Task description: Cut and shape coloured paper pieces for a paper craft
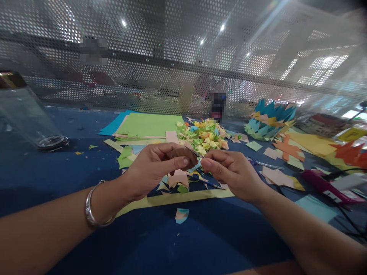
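Between my two hands runs a thin grey sliver, seen nearly edge-on, perhaps a strip of paper; its kind cannot be made out. My left hand, with a silver bangle at its wrist, is closed at the sliver's left part. At its right end, the thumb and forefinger of my right hand pinch it. Just beyond them lies a heap of small folded paper flowers in yellow, green and orange. Cut paper scraps and a blue pen are below the hands, partly covered.
A long pale yellow paper strip crosses the blue table. Green paper sheets are stacked behind. A glass bottle stands left. To the right are a spiky paper ring and a purple power strip with cables. A perforated metal screen rises behind.
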